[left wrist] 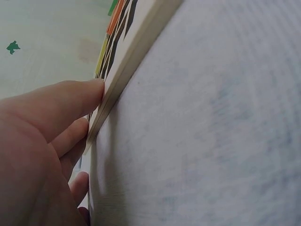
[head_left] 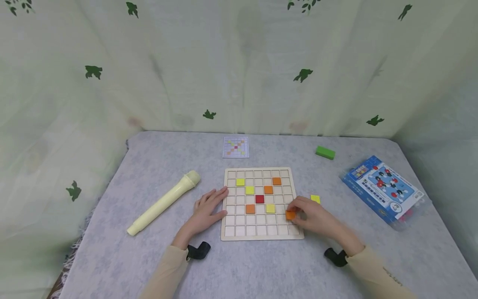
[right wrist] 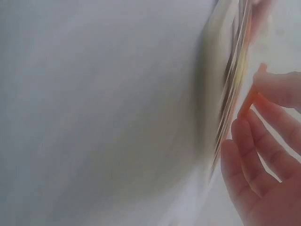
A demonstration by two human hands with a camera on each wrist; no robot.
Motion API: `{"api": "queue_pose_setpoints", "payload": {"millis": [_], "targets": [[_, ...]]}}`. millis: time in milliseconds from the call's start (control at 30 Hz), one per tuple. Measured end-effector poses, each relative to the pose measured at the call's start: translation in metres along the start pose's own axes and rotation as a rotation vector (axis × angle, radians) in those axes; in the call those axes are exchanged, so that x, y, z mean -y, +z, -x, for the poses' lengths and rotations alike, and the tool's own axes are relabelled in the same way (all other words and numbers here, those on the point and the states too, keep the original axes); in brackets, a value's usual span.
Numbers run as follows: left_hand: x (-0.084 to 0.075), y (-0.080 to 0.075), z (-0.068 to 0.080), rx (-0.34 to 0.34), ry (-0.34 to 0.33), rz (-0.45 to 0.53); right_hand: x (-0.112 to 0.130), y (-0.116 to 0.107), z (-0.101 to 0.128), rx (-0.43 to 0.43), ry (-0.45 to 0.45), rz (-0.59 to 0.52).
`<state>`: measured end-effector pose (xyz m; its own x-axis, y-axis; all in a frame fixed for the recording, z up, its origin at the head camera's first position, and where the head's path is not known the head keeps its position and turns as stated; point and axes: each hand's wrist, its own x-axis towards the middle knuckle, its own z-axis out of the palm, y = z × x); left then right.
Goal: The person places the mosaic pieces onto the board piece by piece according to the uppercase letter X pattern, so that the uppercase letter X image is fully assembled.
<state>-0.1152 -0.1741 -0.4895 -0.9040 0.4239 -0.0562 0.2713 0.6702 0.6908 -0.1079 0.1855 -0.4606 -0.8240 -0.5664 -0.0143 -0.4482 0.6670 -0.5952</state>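
The orange tile (head_left: 290, 214) you are handling sits at the right edge of the wooden grid board (head_left: 261, 232), over its second row from the near side, pinched between the thumb and fingers of your right hand (head_left: 311, 216). From the head view you see the tile's flat top face; the right wrist view instead shows it edge-on as a thin orange sliver (right wrist: 248, 101) held by your fingertips (right wrist: 277, 87) just beside the board's rim (right wrist: 225, 94), though that picture is blurred, so whether the tile touches the board is hard to tell. Your left hand (head_left: 207, 209) lies flat with fingers straight, pressing against the board's left edge; the left wrist view confirms the fingertips (left wrist: 89, 94) touching the board's side (left wrist: 136, 52), which the head view only suggests. The tile is square and lies roughly level, its sides nearly in line with the grid. On the board already lie yellow, orange and one red tile (head_left: 259, 199). A loose yellow tile (head_left: 315, 199) lies just beyond your right hand. Farther out are a pattern card (head_left: 236, 147), a green block (head_left: 325, 152), a blue box (head_left: 384, 189) and a cream tube (head_left: 164, 202) whose long axis runs diagonally.
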Motion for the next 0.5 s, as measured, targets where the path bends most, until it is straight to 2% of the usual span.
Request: {"api": "queue_pose_setpoints", "payload": {"millis": [167,300,500], "targets": [[0.000,0.000,0.000,-0.002,0.008,0.007,0.035,0.022,-0.034,0.061,-0.071,-0.004],[0.001,0.001,0.000,-0.002,0.007,0.006,0.058,0.038,-0.058,0.093,-0.139,0.039],[0.002,0.001,0.000,-0.008,0.006,0.000,0.082,0.058,-0.077,0.107,-0.183,0.125]]}}
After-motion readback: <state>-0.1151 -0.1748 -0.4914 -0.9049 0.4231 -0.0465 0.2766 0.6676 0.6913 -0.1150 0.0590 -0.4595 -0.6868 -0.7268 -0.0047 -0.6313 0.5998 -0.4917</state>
